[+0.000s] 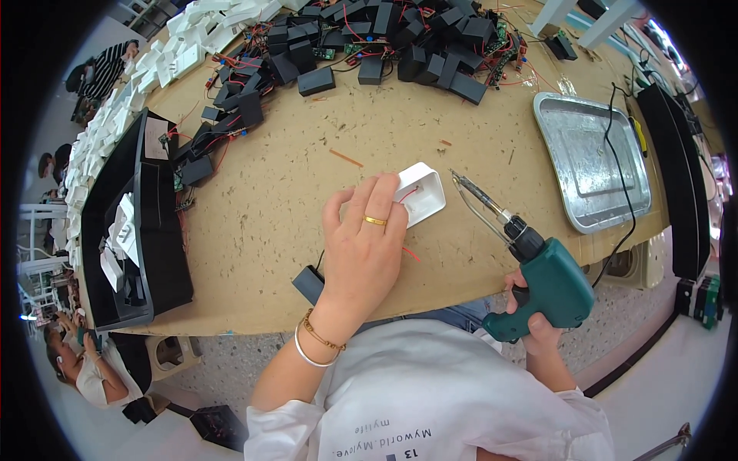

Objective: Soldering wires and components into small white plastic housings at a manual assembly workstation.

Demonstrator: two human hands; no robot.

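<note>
My left hand [365, 246] is closed over a small white plastic housing [435, 192] on the table, fingers curled across its near side and hiding much of it. A thin red wire shows inside the housing, and another red wire end [412, 253] sticks out beside my fingers. Next to my left wrist lies a black box-shaped module [309, 284] with a dark lead. My right hand [543, 332] grips a green pistol-shaped soldering gun [557, 283] by its handle. Its metal tip [455, 175] points up and left, just right of the housing and apart from it.
A heap of black modules [377, 69] with circuit boards and red wires spans the far side. White plastic shells [100, 146] pile up at left, beyond a black bin [163, 230]. A metal tray [592, 157] lies right, crossed by a black cord [626, 192]. Another person [100, 365] sits lower left.
</note>
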